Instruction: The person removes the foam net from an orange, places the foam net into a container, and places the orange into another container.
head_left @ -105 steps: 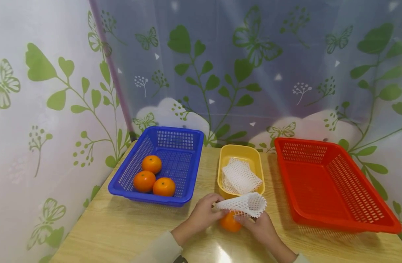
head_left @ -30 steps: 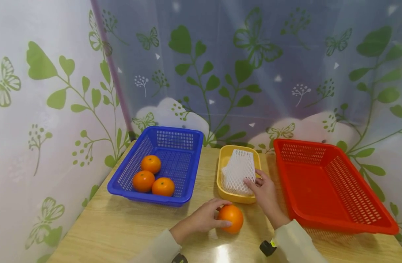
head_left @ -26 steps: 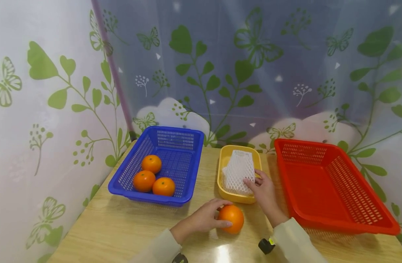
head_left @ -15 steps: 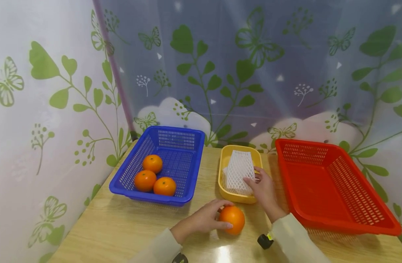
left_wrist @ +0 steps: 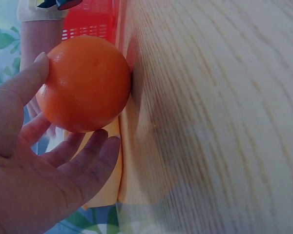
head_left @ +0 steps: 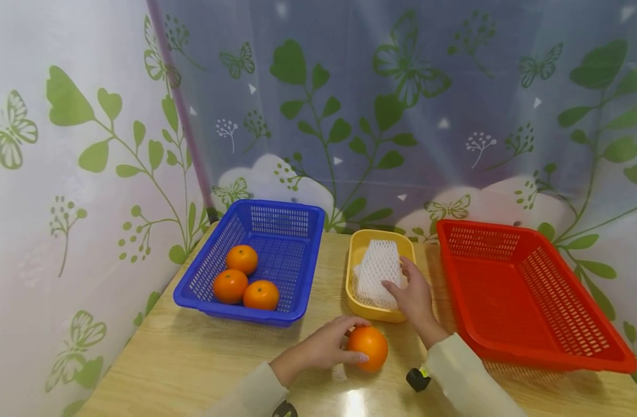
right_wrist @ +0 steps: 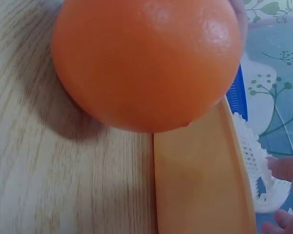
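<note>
On the table before me is an orange (head_left: pixel 368 348), a large round shape in both wrist views. My left hand (head_left: pixel 326 346) holds it from the left, thumb on the near side and fingers at the far side. My right hand (head_left: pixel 413 295) is over the right side of the yellow tub (head_left: pixel 354 304), thumb and fingers spread apart at a white foam net sleeve (head_left: pixel 379 272). In the right wrist view a fingertip (right_wrist: pixel 278 168) meets or nearly meets the net's edge. The net lies flat in the tub, over more white netting.
At the left, a blue basket (head_left: pixel 313 260) holds three oranges (head_left: pixel 241 259). A red basket (head_left: pixel 498 289) stands at the right, close to my right forearm. Behind the wooden table (head_left: pixel 193 359) hangs a leaf-patterned curtain (head_left: pixel 339 87).
Earlier both hands held a net above the orange; it now lies in the tub. Since half a second ago, my right hand has shifted slightly up and left. My left hand stays on the orange.
</note>
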A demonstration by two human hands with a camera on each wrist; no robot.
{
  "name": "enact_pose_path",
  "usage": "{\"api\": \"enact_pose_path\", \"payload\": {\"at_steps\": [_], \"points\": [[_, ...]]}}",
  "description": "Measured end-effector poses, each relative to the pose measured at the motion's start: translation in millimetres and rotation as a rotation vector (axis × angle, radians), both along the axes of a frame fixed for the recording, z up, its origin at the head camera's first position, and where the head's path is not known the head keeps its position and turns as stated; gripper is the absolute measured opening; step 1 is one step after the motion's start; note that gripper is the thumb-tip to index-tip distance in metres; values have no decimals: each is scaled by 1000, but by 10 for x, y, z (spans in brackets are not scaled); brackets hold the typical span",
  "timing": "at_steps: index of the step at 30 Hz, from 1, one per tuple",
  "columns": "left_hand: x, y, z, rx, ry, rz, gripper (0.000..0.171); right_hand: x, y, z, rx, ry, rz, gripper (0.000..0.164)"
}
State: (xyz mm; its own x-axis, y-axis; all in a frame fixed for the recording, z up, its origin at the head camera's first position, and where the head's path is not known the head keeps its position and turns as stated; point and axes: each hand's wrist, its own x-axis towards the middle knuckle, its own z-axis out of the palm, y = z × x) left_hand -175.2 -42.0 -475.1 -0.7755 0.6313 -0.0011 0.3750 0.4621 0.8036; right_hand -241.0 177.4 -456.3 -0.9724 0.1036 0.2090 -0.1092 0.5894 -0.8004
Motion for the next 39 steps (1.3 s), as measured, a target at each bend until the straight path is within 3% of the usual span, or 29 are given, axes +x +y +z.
{"api": "enact_pose_path", "payload": {"at_steps": [10, 17, 29, 39], "points": [[5, 1, 6, -2, -1, 0, 53, 6, 4, -5, 149, 99, 56, 61], [4, -3, -3, 4, 5, -3, 53, 21, -13, -38, 326, 291, 136, 43], [2, -9, -39, 35, -15, -29, 54, 80, -29, -32, 437, 252, 216, 43], [2, -14, -84, 43, 66, -59, 62, 130, -34, -64, 459, 280, 323, 47]]}}
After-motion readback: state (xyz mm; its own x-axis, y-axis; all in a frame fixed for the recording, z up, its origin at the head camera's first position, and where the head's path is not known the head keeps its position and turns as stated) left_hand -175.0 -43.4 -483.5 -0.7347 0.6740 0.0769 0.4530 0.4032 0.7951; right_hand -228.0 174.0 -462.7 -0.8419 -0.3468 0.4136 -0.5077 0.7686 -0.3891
